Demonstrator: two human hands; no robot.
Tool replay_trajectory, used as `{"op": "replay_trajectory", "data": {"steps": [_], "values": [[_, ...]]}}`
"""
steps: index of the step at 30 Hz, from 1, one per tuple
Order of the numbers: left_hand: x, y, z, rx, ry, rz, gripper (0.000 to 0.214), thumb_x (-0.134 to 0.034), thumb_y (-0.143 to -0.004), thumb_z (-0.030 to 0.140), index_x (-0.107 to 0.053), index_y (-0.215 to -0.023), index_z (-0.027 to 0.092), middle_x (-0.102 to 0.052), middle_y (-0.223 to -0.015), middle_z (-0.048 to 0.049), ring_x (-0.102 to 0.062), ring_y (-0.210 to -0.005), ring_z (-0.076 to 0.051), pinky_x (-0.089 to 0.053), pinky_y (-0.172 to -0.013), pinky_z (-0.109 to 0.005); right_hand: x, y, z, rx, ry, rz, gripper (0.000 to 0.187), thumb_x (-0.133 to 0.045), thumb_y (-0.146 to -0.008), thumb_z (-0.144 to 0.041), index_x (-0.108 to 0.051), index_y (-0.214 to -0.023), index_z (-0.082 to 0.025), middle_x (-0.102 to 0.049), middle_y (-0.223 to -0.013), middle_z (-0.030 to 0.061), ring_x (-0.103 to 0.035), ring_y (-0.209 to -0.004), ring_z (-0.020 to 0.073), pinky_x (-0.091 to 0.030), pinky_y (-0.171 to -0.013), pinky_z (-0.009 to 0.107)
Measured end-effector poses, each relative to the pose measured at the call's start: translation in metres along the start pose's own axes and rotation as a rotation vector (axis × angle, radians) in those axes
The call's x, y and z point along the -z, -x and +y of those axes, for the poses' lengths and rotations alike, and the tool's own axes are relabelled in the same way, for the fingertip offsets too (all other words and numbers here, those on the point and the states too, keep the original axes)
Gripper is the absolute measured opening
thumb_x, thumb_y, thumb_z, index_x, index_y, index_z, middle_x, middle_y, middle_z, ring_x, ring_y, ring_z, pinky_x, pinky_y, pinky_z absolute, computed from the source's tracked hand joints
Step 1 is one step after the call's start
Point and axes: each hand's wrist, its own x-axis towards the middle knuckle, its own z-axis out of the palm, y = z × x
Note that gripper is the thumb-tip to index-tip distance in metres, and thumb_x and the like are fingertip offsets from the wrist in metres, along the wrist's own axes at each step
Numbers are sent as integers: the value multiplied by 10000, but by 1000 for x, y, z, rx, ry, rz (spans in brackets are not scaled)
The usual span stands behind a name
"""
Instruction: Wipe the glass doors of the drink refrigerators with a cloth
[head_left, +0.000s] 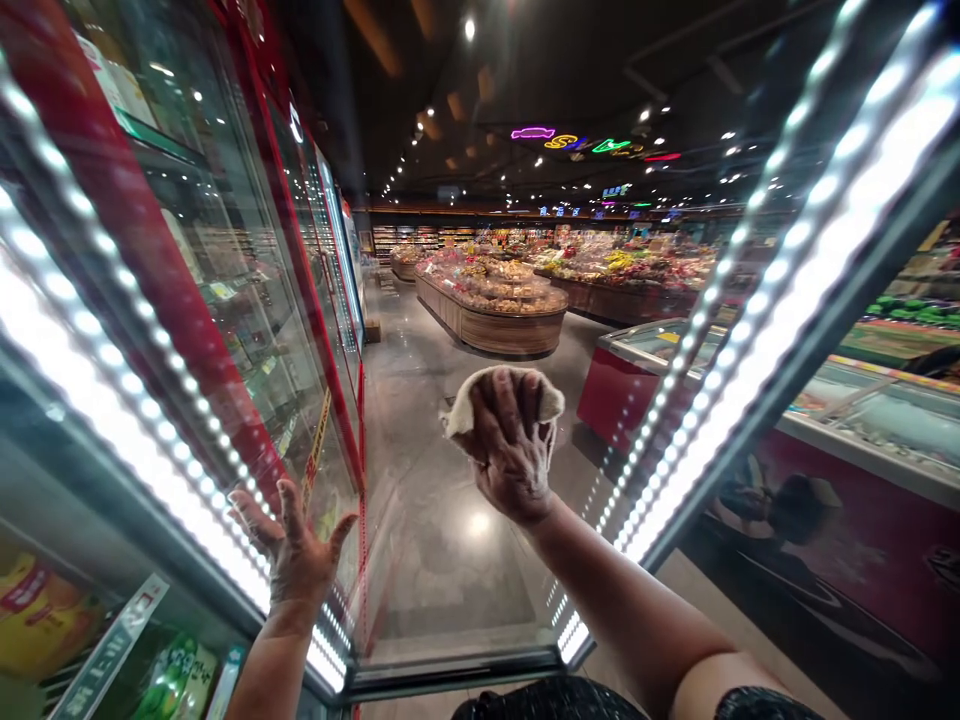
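A pale cloth (480, 385) lies flat under my right hand (514, 440), which presses it against a clear glass door (427, 560). The fingers are bent over the cloth, and loose threads hang by the wrist. My left hand (296, 545) is raised at the lower left with its fingers spread and holds nothing. It is beside the bright LED strip (187, 530) along the door's left edge; whether it touches the frame, I cannot tell. A second LED strip (720, 430) runs up the right edge. The dark bottom frame (457, 675) crosses below my hands.
Red-framed glass coolers (322, 340) line the left. Packaged goods (180, 670) sit on a shelf at lower left. Beyond the glass stand a round-ended wooden display (510, 325) and a chest freezer (630, 375) at right. Grey floor (405, 400) runs between them.
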Motion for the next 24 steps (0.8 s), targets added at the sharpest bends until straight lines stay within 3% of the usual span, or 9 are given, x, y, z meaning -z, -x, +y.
{"op": "replay_trajectory", "data": {"steps": [4, 8, 10, 13, 17, 22, 24], "values": [[13, -3, -1, -39, -12, 61, 969, -659, -855, 639, -274, -1608, 165, 53, -1695, -226, -42, -1580, -426, -226, -1230, -643, 1, 0, -5, 154, -27, -90, 688, -677, -900, -299, -456, -1549, -348, -455, -1616, 42, -317, -1541, 331, -304, -1229, 493], [44, -27, -8, -221, -57, 241, 861, -752, -788, 604, -502, -1472, 144, -250, -1619, -250, -383, -1459, -415, -405, -1159, -585, 5, -11, -2, 44, 8, -50, 711, -674, -910, -331, -421, -1574, -322, -424, -1632, 69, -315, -1541, 341, -295, -1231, 502], [61, -45, -9, -311, -123, 332, 917, -788, -748, 606, -501, -1478, 132, -358, -1565, -262, -406, -1435, -432, -425, -1142, -590, 3, -17, -9, -7, 17, -25, 727, -676, -909, -348, -407, -1583, -311, -409, -1638, 81, -300, -1545, 356, -274, -1235, 528], [81, -71, -4, -347, -191, 364, 977, -731, -762, 685, -428, -1549, 191, -329, -1625, -217, -358, -1472, -443, -316, -1201, -638, -2, -20, -22, 80, -2, -71, 738, -672, -908, -355, -389, -1590, -335, -408, -1638, 65, -287, -1551, 353, -252, -1242, 544], [88, -88, 3, -329, -195, 295, 1046, -455, -831, 849, -253, -1635, 212, -226, -1689, -188, -176, -1562, -430, -182, -1230, -654, -4, -18, -25, 201, -24, -132, 728, -653, -922, -349, -372, -1594, -356, -410, -1637, 42, -276, -1559, 329, -242, -1249, 527], [87, -90, 5, -306, -230, 243, 1063, -358, -831, 884, -161, -1655, 241, -210, -1689, -195, -361, -1492, -412, -137, -1223, -628, -6, -22, -31, 74, -17, -89, 723, -639, -928, -345, -366, -1598, -350, -395, -1644, 50, -244, -1568, 347, -219, -1249, 557], [88, -90, 5, -286, -232, 236, 1060, -320, -832, 892, -148, -1656, 248, -210, -1691, -188, -362, -1491, -410, -136, -1217, -623, -9, -24, -40, 79, -21, -101, 721, -629, -933, -351, -360, -1602, -346, -390, -1647, 54, -240, -1568, 354, -205, -1250, 572]]}}
